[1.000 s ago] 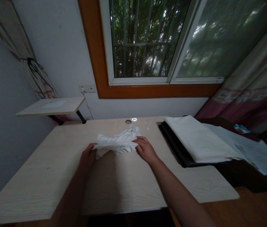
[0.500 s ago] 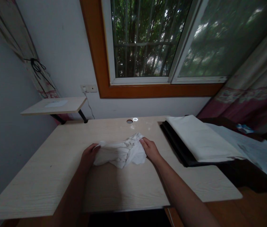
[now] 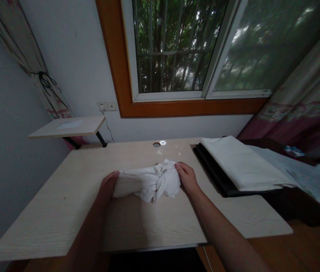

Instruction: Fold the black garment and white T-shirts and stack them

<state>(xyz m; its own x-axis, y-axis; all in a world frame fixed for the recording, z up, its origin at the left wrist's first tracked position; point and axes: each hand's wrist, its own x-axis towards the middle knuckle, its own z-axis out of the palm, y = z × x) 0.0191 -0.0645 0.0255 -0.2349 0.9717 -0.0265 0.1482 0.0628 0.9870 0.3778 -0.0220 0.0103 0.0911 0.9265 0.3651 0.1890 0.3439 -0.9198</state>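
White cloth point(image 3: 145, 183), crumpled, spanning the space between two hands above the middle of the pale, wood-grained counter point(image 3: 177, 223). Nearest the viewer, two bare forearms enter from below and cross the counter's front edge. The left hand point(image 3: 108, 186) grasps the cloth at its upper left end, fingers closed upon the edge. The right hand point(image 3: 188, 177) grips the upper right end between thumb and fingers. The left portion of the cloth is comparatively smooth; the right portion is bunched into irregular folds. Whether the lower border touches the counter cannot be determined. A shadow lies on the surface below.

To the right, well apart from the cloth, a folded white fabric point(image 3: 241, 166) rests on a flat black object point(image 3: 213, 173); beside it extends a pale sheet point(image 3: 304, 172) with faint markings. Beyond the cloth, a round hole point(image 3: 156, 145) pierces the counter near its rear edge. At the rear left, a small raised shelf point(image 3: 87, 127) on black supports bears a piece of paper point(image 3: 69, 125).

Farther back, a cable point(image 3: 109, 128) descends from a wall socket point(image 3: 107, 106). Curtains point(image 3: 292, 109) flank a wood-framed window point(image 3: 173, 49), through which bars and green foliage are visible.
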